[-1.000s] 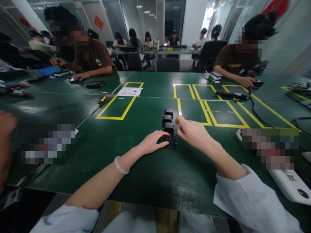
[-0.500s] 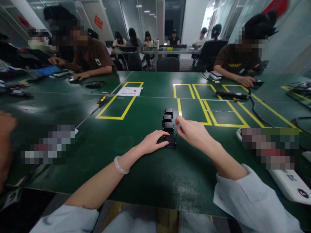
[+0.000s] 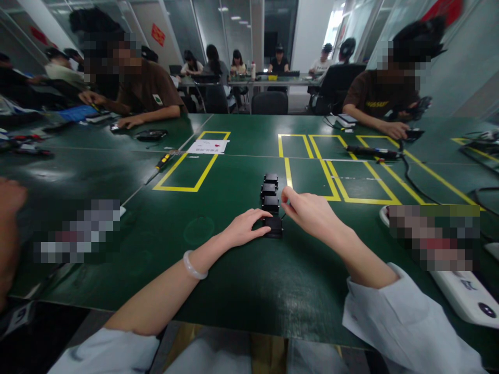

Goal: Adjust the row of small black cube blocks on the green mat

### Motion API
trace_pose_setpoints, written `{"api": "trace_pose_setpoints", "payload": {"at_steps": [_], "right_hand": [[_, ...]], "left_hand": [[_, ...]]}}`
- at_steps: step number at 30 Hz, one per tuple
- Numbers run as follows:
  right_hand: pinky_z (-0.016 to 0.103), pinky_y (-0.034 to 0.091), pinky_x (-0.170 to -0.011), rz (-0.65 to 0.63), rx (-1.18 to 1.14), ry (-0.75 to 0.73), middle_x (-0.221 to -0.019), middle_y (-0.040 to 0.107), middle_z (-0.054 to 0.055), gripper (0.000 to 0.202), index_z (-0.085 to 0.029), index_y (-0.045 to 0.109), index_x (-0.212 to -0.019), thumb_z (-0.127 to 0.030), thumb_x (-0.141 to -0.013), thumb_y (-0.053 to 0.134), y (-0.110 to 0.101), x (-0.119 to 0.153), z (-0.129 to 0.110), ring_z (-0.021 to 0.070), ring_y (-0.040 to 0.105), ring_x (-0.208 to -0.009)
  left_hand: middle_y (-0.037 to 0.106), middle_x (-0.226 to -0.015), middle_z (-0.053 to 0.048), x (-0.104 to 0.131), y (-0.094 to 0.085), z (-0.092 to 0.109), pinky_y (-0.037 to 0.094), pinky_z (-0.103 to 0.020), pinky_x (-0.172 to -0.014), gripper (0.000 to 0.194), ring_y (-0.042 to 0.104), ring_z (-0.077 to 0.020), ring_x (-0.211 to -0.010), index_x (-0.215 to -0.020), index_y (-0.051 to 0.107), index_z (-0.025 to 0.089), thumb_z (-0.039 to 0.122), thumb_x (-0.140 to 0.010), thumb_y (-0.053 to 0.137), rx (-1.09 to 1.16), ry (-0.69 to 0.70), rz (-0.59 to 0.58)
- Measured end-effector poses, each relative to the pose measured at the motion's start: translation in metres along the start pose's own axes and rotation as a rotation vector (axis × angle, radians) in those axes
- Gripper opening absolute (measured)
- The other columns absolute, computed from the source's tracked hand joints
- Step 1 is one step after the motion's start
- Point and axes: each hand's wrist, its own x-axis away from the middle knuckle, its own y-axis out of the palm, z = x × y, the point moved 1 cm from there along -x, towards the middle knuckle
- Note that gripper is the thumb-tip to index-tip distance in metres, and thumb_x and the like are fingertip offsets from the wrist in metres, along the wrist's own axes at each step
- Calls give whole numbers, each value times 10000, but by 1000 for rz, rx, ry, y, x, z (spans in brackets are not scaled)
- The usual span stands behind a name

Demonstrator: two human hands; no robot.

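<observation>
A row of small black boxes (image 3: 270, 203) runs away from me on the green table. My left hand (image 3: 245, 228) grips the left side of the nearest black box (image 3: 274, 227), its thumb at the near side and its fingers at the far side. At the box's right side, my right hand (image 3: 302, 208) is closed in a pinch. A thin dark rod (image 3: 284, 215) shows between its fingertips and the box; most of it is hidden, and its kind cannot be made out.
Yellow tape (image 3: 175, 189) marks rectangles on the table (image 3: 241, 291). A white paper (image 3: 208, 146) and a yellow-and-black screwdriver (image 3: 162, 162) lie left of centre. A white device (image 3: 463, 296) is at right, partly blurred. Co-workers sit across the table; another person's hand (image 3: 11, 202) is at far left.
Both of my hands and the black boxes keep nearly the same places. Across the table at left, the co-worker's raised hand has shifted slightly.
</observation>
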Motion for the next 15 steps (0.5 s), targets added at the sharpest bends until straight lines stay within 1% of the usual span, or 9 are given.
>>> {"api": "trace_pose_setpoints", "payload": {"at_steps": [4, 7, 11, 15], "right_hand": [[249, 182, -484, 33, -30, -6, -810, 680, 23, 162, -206, 463, -1038, -270, -918, 377, 0, 1, 0, 164, 609, -652], [249, 189, -494, 40, -47, -4, -826, 683, 26, 168, -208, 460, -1046, -283, -918, 382, 1, 1, 0, 164, 610, -662], [251, 200, -506, 13, -30, 12, -772, 676, 30, 218, -208, 472, -1045, -364, -943, 360, 2, 0, 0, 170, 607, -654], [258, 186, -499, -18, -8, 15, -782, 677, 34, 203, -209, 473, -1055, -312, -945, 338, 2, -1, 1, 166, 605, -646]], "left_hand": [[596, -1153, -45, 0, 0, 0, 432, -336, -871, 332, 550, -224, -1042, -1219, 518, 240, 389, -923, 506, 1, 1, 6], [597, -1153, -47, 0, 0, 0, 433, -339, -874, 333, 551, -224, -1039, -1220, 518, 240, 385, -921, 508, 6, 2, 10], [602, -1134, -54, 0, 1, -1, 439, -341, -867, 345, 557, -224, -1024, -1224, 519, 235, 394, -919, 508, 5, -1, 7], [596, -1153, -54, 0, 1, 0, 438, -346, -881, 342, 554, -227, -1039, -1224, 520, 240, 395, -919, 504, 7, -4, 5]]}}
